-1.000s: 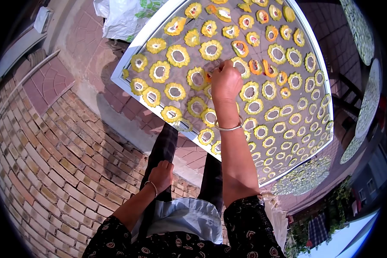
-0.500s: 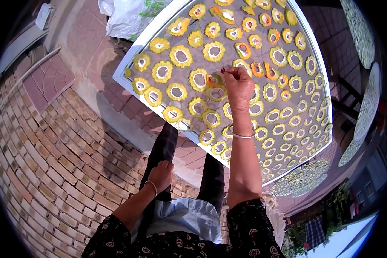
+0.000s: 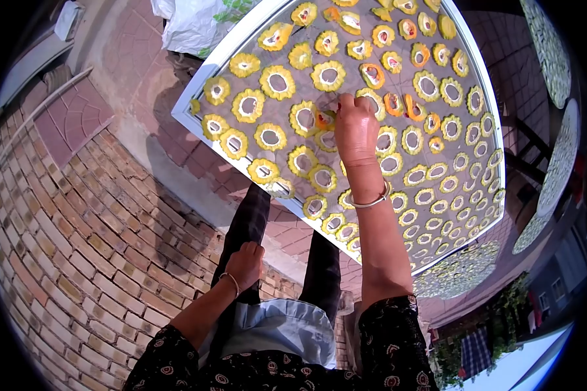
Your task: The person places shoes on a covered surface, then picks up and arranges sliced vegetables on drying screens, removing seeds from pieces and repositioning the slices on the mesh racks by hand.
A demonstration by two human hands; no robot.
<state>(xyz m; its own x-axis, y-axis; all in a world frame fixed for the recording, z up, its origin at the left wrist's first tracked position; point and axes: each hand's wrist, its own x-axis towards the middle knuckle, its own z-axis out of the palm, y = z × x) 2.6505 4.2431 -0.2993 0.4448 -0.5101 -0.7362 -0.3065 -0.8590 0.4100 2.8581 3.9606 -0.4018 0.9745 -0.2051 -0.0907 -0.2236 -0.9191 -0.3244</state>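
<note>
My right hand (image 3: 357,127) is over the mesh of a white-framed drying screen (image 3: 218,57), its fingers pinched together. A bit of dark red shows at the fingertips, apparently a small red seed, mostly hidden by the hand. Close to these fingers lie an orange-red piece (image 3: 324,120) and a yellow bitter melon ring (image 3: 303,118). More scalloped slices cover the screen, some hollow, others with pale or red centres, such as a bitter melon slice (image 3: 372,75). My left hand (image 3: 244,262) rests curled by my thigh; whatever its palm may hold is hidden.
A white plastic bag (image 3: 192,26) stands beyond the screen's upper left edge. Further slice-covered screens (image 3: 548,52) are at the right. Brick paving (image 3: 98,260) spreads at the left, and a checked cloth (image 3: 476,352) hangs at the lower right.
My right hand has turned and shifted slightly, so the dark red seed at its fingertips is now mostly hidden. The left hand stays where it was.
</note>
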